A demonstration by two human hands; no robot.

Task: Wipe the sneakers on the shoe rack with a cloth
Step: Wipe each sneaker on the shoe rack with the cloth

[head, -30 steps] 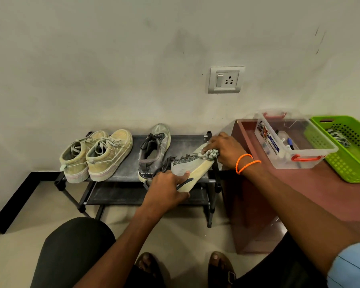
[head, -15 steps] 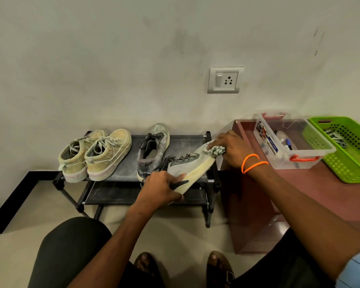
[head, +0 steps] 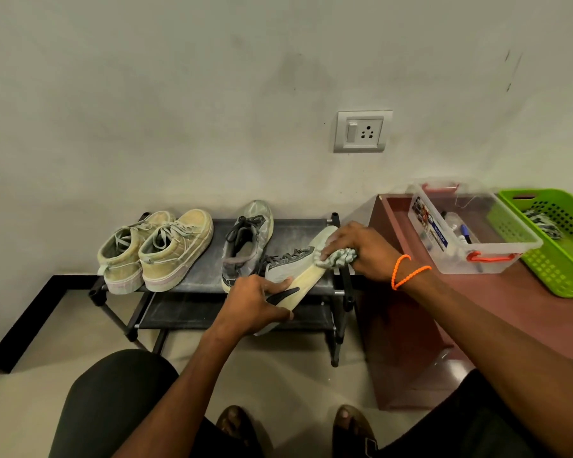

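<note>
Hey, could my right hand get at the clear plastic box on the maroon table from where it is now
Probably yes. The right hand sits just left of the clear plastic box with nothing between them, but it grips the cloth, so it isn't free.

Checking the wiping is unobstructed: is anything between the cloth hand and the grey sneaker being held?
Nothing visible. The right hand presses the cloth straight onto the toe of the tilted sneaker, which the left hand holds at its heel.

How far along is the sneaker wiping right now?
In hand: the left hand grips the grey sneaker while the right hand rubs the cloth near its toe. Whether its mate or the beige pair on the rack are wiped, I cannot tell.
</note>
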